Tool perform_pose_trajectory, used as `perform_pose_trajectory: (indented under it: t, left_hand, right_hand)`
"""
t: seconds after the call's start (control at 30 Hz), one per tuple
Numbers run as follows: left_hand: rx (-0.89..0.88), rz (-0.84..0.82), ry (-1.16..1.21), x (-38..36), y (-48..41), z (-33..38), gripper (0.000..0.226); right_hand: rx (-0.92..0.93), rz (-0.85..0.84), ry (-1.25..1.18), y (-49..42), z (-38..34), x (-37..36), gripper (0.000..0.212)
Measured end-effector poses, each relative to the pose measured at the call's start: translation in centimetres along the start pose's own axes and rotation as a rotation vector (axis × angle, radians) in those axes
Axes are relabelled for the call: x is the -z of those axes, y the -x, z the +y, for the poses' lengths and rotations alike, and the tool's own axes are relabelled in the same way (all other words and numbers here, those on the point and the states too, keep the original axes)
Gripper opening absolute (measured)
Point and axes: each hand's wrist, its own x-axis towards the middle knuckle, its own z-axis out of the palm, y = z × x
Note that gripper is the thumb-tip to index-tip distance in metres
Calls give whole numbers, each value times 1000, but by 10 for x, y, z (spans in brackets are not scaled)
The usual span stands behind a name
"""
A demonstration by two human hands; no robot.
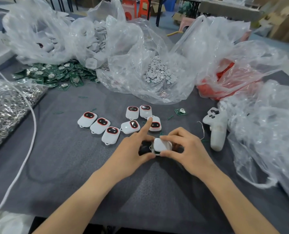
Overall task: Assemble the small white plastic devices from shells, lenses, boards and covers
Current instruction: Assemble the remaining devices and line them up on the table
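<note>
Both hands hold one small white device (162,144) just above the grey table, its plain white cover facing up. My left hand (133,149) pinches its left end with thumb and fingers while the index finger sticks straight out. My right hand (182,147) grips its right side, thumb below and fingers over the top. Several finished white devices with red-ringed dark lenses (110,135) lie in a loose row behind my hands. A pile of green boards (56,74) sits at the back left. A lone green board (180,111) lies to the right.
Clear plastic bags hold white covers (96,43), small white discs (159,71) and red parts (224,73). A bag of metal rings (7,105) lies at left, beside a white cable (30,125). A white game controller (216,127) rests right of my hands, next to crumpled plastic (266,132).
</note>
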Motion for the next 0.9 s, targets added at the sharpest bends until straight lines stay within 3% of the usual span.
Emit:
perform_pose_trajectory:
  t: [0.23,0.37,0.43,0.63,0.9]
  left_hand:
    - [25,4,15,1,0,2,88]
    - [-15,57,-65,0,-1,9,48]
    - [-14,58,-67,0,-2,11,39]
    - [83,-22,-34,7,-15,15,43]
    - [82,-199,-290,18,-37,23,42]
  right_hand:
    - [-71,-74,-6,-4,-2,1,40]
    - [-128,-140,19,-12,-2,2,34]
    - [-143,-163,25,-15,-2,2,32]
    - [-182,-209,8,-23,-2,5,34]
    - [-179,-246,33,-22,-2,4,40]
